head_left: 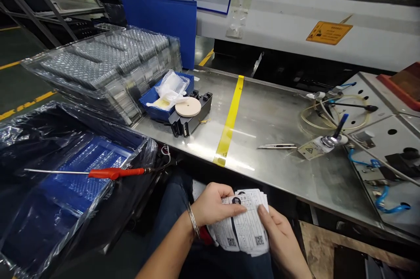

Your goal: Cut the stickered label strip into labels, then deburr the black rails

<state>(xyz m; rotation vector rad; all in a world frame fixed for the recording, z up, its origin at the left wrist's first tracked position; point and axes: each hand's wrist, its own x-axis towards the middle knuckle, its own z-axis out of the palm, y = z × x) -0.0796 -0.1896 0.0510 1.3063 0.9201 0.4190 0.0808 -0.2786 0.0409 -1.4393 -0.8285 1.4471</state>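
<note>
Both hands are on the paper here! The pile of printed slips [252, 226] sits off the near end of the yellow floor-marking-style tape [229, 126], over the lap rather than on the tabletop [262, 121], likely so the print faces up close enough to read. Its edges are loosely fanned, probably because the sheets are being kept separable, and a grip from both sides seems to stop them sliding apart.

Beyond the slips, left of the tape, a round tan disc [188, 106] rests on a black block-shaped fixture [197, 119], perhaps parked there to stay within reach. Just behind that, a blue bin [154, 110] corrals crumpled plastic bags [172, 88]. Right of the tape lies a slim craft knife [277, 146], well apart from the hands, presumably for safety.

Now the fingers! The left hand [215, 204] is clamped on the slips' upper left, thumb stretched across the top sheet beside a black round mark. The right hand [278, 226] pinches the right edge, thumb on the printed face; its other fingers are mostly hidden, and I can't tell how they spread underneath. So the paper lies squarely between both thumbs, QR codes below, uncovered.
</note>
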